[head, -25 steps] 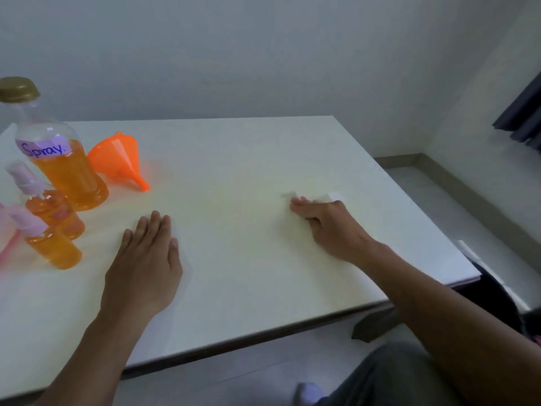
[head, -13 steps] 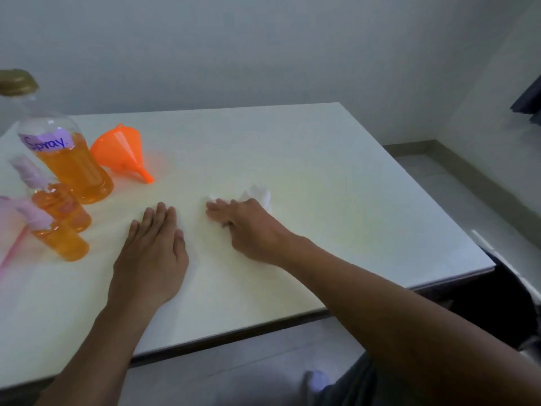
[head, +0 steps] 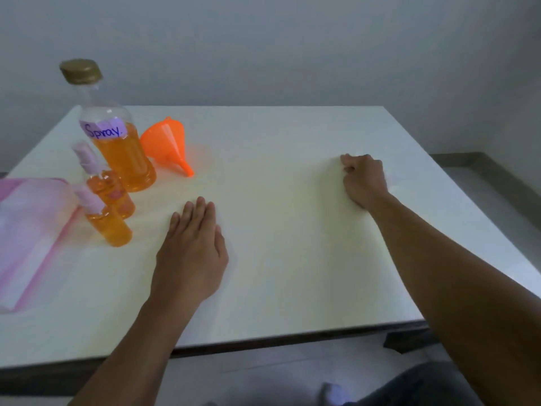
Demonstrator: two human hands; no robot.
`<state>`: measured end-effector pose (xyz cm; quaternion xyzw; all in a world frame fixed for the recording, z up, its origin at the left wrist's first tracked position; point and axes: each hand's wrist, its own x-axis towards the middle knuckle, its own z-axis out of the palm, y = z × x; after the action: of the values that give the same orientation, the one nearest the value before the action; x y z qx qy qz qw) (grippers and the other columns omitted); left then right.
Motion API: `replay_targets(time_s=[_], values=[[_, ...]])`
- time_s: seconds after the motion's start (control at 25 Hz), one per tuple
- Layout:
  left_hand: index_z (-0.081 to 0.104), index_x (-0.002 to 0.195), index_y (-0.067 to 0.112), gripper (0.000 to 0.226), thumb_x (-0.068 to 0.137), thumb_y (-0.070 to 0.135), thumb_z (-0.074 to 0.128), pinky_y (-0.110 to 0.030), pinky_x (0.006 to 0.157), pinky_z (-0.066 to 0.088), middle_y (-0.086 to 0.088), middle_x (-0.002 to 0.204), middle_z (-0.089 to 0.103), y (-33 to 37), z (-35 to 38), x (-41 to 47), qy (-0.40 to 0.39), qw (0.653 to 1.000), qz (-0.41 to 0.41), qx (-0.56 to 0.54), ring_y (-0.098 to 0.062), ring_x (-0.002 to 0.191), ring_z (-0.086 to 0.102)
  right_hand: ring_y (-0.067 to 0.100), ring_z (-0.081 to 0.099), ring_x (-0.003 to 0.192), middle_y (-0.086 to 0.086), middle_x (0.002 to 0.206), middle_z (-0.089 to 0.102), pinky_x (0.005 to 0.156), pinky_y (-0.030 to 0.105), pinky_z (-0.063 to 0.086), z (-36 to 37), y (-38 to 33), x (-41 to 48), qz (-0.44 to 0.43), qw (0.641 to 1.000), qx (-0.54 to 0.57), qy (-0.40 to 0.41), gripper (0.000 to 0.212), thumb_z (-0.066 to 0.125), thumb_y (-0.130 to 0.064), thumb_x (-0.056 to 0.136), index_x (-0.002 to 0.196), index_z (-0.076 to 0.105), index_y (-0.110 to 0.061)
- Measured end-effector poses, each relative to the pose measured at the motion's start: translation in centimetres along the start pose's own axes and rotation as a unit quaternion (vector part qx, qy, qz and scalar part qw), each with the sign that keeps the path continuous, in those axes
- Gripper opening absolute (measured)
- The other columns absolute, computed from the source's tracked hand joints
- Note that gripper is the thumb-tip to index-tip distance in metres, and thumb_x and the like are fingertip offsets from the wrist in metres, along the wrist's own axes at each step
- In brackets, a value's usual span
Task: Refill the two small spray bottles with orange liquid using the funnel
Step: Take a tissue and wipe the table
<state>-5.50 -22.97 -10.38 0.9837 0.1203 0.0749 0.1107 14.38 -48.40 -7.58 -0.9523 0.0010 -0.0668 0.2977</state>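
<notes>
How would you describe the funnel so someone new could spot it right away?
Look to the far left of the white table, beside the tall capped bottle labelled Spray. The funnel lies on its side just right of it, the only opaque bright orange thing there, spout pointing towards the person.

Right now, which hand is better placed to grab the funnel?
Left. The left hand lies flat and empty near the funnel and bottles; the right hand is fisted far across the table, possibly around a tissue.

The right hand (head: 364, 180) is curled knuckles-up, hiding whatever lies under its fingers. Far off, a blurred pink pouch (head: 29, 230) is cut by the frame edge.
</notes>
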Motion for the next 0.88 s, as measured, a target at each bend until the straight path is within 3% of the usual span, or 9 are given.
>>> replay_targets(time_s=[0.08, 0.2, 0.36, 0.44, 0.52, 0.6, 0.72, 0.8, 0.88], values=[[0.015, 0.157, 0.012, 0.056, 0.104, 0.031, 0.017, -0.034, 0.125, 0.002, -0.004, 0.166, 0.008, 0.1, 0.0, 0.1, 0.001, 1.0, -0.006, -0.005, -0.017, 0.153, 0.004, 0.035, 0.059, 0.124, 0.02, 0.132, 0.065, 0.099, 0.031, 0.046, 3.9, -5.0, 0.2, -0.061, 0.997, 0.016, -0.044, 0.045, 0.043, 0.008, 0.092, 0.129, 0.066, -0.001], [0.016, 0.156, 0.01, 0.057, 0.104, 0.033, 0.02, -0.032, 0.124, 0.002, -0.005, 0.166, 0.009, 0.2, -0.3, 0.0, 0.007, 1.0, -0.021, -0.016, -0.017, 0.153, 0.004, 0.033, 0.06, 0.125, 0.018, 0.132, 0.066, 0.1, 0.023, 0.037, 8.7, -11.2, -3.3, -0.227, 0.96, 0.012, -0.161, 0.05, 0.05, 0.008, 0.089, 0.136, 0.063, -0.004], [0.014, 0.156, 0.009, 0.063, 0.103, 0.042, 0.019, -0.033, 0.122, 0.006, -0.008, 0.166, 0.007, 0.5, -0.7, -0.8, 0.009, 0.998, -0.065, 0.0, -0.021, 0.153, 0.004, 0.02, 0.048, 0.141, 0.011, 0.15, 0.053, 0.114, 0.016, 0.03, 6.2, -9.1, -10.3, -0.36, 0.901, 0.035, -0.239, 0.061, 0.048, 0.02, 0.087, 0.143, 0.056, -0.004], [0.01, 0.157, 0.009, 0.063, 0.103, 0.042, 0.015, -0.034, 0.124, 0.003, -0.007, 0.166, 0.004, 0.3, -0.6, -0.9, -0.009, 0.998, -0.054, 0.012, -0.02, 0.153, 0.001, 0.011, 0.04, 0.142, 0.006, 0.152, 0.05, 0.119, 0.019, 0.029, 3.1, -4.8, -11.7, -0.365, 0.898, 0.032, -0.243, 0.063, 0.048, 0.023, 0.086, 0.142, 0.057, -0.005], [0.002, 0.157, 0.009, 0.064, 0.102, 0.041, 0.009, -0.036, 0.124, -0.001, -0.008, 0.166, -0.004, 0.1, -0.6, -1.0, -0.041, 0.998, -0.032, 0.027, -0.019, 0.153, -0.004, 0.013, 0.041, 0.142, 0.007, 0.151, 0.05, 0.12, 0.022, 0.026, 0.4, -0.6, -9.9, -0.316, 0.928, 0.008, -0.198, 0.065, 0.047, 0.024, 0.084, 0.141, 0.058, -0.006], [-0.006, 0.156, 0.01, 0.065, 0.101, 0.043, 0.004, -0.036, 0.123, -0.007, -0.007, 0.165, -0.012, 0.1, -0.6, -1.3, -0.064, 0.997, -0.019, 0.046, -0.019, 0.152, -0.011, 0.021, 0.045, 0.144, 0.008, 0.15, 0.053, 0.118, 0.02, 0.023, -1.7, 2.6, -5.6, -0.203, 0.971, -0.037, -0.122, 0.06, 0.045, 0.017, 0.089, 0.141, 0.059, -0.01], [-0.01, 0.155, 0.012, 0.066, 0.1, 0.045, 0.001, -0.037, 0.122, -0.009, -0.005, 0.164, -0.016, 0.4, -0.5, -1.7, -0.072, 0.996, -0.013, 0.058, -0.018, 0.151, -0.015, 0.032, 0.057, 0.132, 0.016, 0.139, 0.063, 0.109, 0.024, 0.04, -1.5, 2.3, -1.0, -0.012, 0.999, -0.003, -0.049, 0.053, 0.044, 0.007, 0.09, 0.134, 0.066, -0.013], [-0.008, 0.156, 0.012, 0.066, 0.1, 0.046, 0.002, -0.037, 0.123, -0.007, -0.005, 0.165, -0.014, 0.5, -0.4, -1.8, -0.065, 0.996, -0.012, 0.06, -0.018, 0.152, -0.013, 0.034, 0.062, 0.125, 0.02, 0.13, 0.067, 0.103, 0.024, 0.044, 1.6, -1.7, -2.1, -0.041, 0.996, 0.034, -0.071, 0.054, 0.045, 0.012, 0.082, 0.127, 0.069, -0.005], [-0.006, 0.156, 0.012, 0.066, 0.1, 0.046, 0.004, -0.037, 0.123, -0.006, -0.004, 0.165, -0.011, 0.3, -0.5, -1.8, -0.061, 0.997, -0.007, 0.056, -0.016, 0.152, -0.011, 0.037, 0.057, 0.131, 0.023, 0.136, 0.063, 0.107, 0.014, 0.035, 5.2, -4.8, -6.4, -0.19, 0.971, 0.028, -0.143, 0.059, 0.045, 0.02, 0.077, 0.13, 0.065, 0.004]])
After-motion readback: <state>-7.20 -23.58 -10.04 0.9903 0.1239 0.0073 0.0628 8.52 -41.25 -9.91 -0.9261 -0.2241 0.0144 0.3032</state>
